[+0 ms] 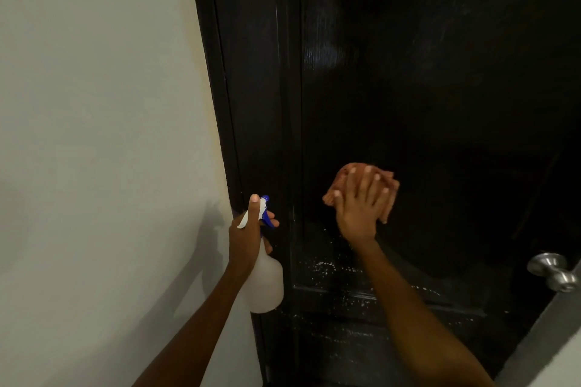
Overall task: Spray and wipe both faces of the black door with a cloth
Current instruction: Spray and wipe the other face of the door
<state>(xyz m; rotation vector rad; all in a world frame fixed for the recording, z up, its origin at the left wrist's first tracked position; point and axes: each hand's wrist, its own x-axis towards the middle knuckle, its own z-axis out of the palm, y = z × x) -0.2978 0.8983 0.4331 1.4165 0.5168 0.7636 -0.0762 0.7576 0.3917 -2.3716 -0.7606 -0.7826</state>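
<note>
Spray bottle [265,286]: translucent white body, blue-and-white trigger head; can't tell the fill level. Left hand [248,236] grips its neck, thumb up along the head, fingers curled round the trigger, nozzle toward the black door [424,88]. The bottle sits just in front of the door frame [220,72], beside the white wall [94,135]. Right hand [361,201]: fingers spread flat, pressing the orange cloth [388,195] against the door's upper panel. Cloth is under the palm and fingers, edges showing around them. White droplets [327,267] speckle the door below the hand. Silver door knob [553,272] lower right, well apart from the cloth.
</note>
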